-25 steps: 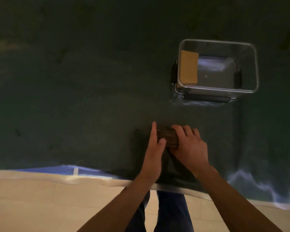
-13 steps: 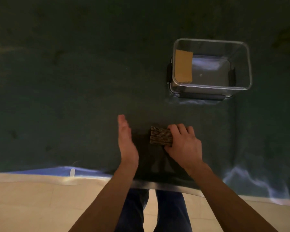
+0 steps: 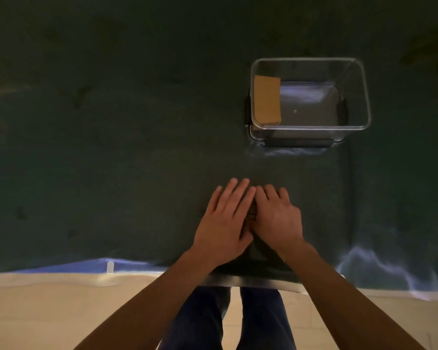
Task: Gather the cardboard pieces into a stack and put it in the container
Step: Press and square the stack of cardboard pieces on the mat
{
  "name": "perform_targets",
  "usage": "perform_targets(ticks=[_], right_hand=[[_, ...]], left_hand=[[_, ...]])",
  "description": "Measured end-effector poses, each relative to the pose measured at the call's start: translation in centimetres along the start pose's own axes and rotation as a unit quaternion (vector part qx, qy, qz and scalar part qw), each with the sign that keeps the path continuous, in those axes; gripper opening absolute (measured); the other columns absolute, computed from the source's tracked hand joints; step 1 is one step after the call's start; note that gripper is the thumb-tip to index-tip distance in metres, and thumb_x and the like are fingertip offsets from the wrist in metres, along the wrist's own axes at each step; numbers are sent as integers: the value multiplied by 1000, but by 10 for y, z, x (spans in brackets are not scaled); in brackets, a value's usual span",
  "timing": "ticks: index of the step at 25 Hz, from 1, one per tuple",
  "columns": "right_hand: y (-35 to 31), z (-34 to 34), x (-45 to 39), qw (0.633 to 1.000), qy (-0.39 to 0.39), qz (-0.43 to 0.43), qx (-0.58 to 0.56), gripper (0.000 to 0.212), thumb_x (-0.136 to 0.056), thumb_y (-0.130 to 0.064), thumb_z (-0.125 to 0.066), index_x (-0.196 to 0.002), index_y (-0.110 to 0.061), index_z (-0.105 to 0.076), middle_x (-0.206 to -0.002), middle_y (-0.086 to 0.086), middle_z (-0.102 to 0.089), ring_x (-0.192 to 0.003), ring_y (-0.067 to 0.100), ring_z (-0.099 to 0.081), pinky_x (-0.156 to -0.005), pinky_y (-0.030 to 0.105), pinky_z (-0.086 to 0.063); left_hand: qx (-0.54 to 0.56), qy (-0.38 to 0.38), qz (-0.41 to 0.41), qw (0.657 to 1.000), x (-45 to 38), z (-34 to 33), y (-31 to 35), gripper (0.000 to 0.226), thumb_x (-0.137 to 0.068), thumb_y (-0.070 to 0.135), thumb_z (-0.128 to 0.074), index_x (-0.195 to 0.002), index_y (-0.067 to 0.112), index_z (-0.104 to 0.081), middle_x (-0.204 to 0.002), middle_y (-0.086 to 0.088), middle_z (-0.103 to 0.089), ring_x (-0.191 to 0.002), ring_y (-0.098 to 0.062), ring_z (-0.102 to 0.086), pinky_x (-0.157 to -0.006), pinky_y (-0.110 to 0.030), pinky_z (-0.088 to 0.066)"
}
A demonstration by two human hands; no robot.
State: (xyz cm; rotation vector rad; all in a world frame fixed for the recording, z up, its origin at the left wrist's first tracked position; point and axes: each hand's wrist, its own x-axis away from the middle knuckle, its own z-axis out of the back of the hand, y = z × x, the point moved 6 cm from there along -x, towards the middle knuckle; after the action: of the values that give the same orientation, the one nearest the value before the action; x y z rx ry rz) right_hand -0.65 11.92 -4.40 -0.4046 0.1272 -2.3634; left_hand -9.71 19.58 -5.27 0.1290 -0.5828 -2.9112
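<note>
A small stack of brown cardboard pieces lies on the dark green table, almost wholly covered by both hands; only a sliver of its ribbed edge shows between them. My left hand lies flat over its left side with fingers spread. My right hand grips its right side. A clear plastic container stands farther back to the right, apart from the hands. One tan cardboard piece leans against the container's left inner wall.
The dark green table cover spreads wide to the left and behind. Its near edge runs just below my wrists. A small white clip sits on that edge at the left. Beige floor tiles and my legs lie below.
My left hand swung back in from the left, where it stood on edge away from the stack, and now lies flat on it. My right hand stayed on the stack.
</note>
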Motion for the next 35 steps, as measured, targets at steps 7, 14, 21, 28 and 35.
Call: perform_targets(ticks=[7,14,21,28,35], right_hand=[[54,-5,21,933,-32,-91,-347,98,-76,-6,-73,-153,-40,-22,-153,-5,-36,-138,16,-38,-103,42,-48],[52,-24,66,741,85,-221,-629,100,-86,14,-47,-154,-49,-12,-134,-52,-33,-142,5,-35,-107,20,-41],[34,-40,58,752,27,-227,-618,92,-88,9,-51,-159,-36,-14,-141,-32,-39,-116,-25,-46,-94,3,-40],[39,-40,54,744,53,-232,-624,85,-88,8,-52,-158,-31,-23,-143,-22,-45,-128,-2,-48,-109,24,-38],[24,-40,43,820,-38,-159,-549,95,-80,-4,-62,-158,-32,-16,-134,-31,-48,-117,-14,-52,-99,14,-43]], left_hand=[[-82,2,4,997,-9,-6,-6,72,-89,37,-64,-149,7,-38,-146,-12,-51,-140,-33,-42,-108,-43,-46],[-78,-16,9,997,-7,-9,-8,72,-93,36,-57,-153,9,-27,-150,-12,-47,-144,-32,-36,-110,-43,-44],[-80,-31,35,996,-9,-11,-9,72,-94,34,-58,-153,8,-27,-152,-13,-43,-145,-36,-33,-109,-45,-42],[-83,-35,33,995,-8,-14,-10,74,-94,35,-59,-154,8,-24,-153,-14,-42,-145,-38,-31,-113,-48,-41],[-88,-34,47,994,-6,-10,-8,74,-94,33,-62,-154,7,-27,-154,-13,-43,-146,-40,-30,-114,-49,-41]])
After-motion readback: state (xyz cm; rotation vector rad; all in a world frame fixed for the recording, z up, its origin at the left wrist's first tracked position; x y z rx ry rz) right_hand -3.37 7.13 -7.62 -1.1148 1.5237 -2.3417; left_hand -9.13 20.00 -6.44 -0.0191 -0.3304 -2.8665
